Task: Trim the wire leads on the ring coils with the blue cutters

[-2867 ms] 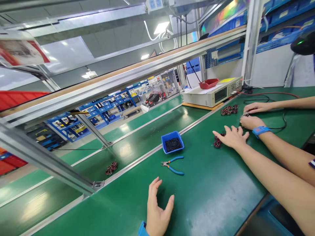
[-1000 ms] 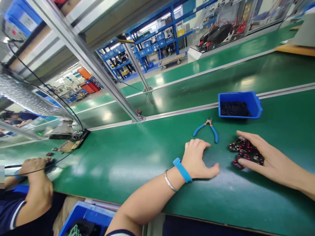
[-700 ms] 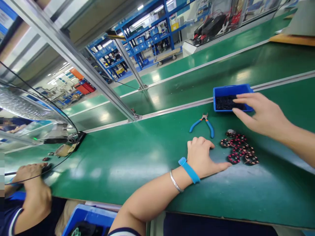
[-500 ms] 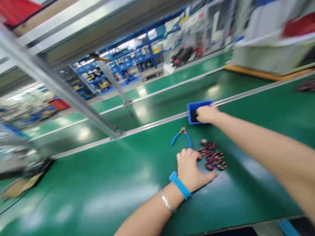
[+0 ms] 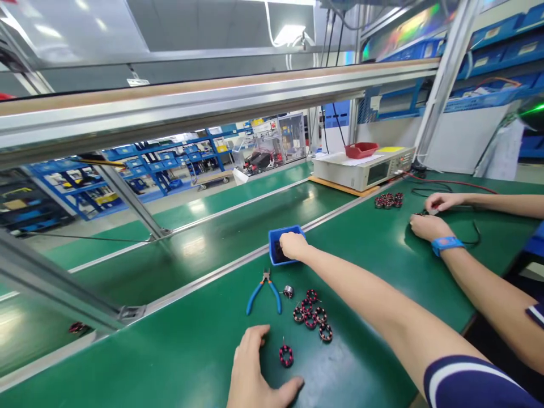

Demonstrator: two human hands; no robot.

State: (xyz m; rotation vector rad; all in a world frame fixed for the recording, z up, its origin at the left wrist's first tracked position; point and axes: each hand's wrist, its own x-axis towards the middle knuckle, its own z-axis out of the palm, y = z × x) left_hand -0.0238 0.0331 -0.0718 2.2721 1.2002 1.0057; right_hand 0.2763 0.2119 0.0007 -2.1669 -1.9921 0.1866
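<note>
- Head view: the right hand (image 5: 292, 245) reaches into the small blue box (image 5: 285, 252); its fingers dip inside, so I cannot tell what they hold
- The left hand (image 5: 255, 371) lies flat, fingers wide, just beside one ring (image 5: 286, 355)
- A bump from the right arm might scatter the other rings (image 5: 312, 314) or the blue pliers (image 5: 264, 289)
- The green desk (image 5: 382, 266) is smooth; shelves and another person's hands (image 5: 429, 225) are near

My bench mat (image 5: 382, 272) looks smooth, slightly glossy green. The bin (image 5: 285, 233) is blue plastic, the pliers (image 5: 264, 294) have glossy blue grips, and the frame rail (image 5: 212, 107) is brushed metal.
</note>
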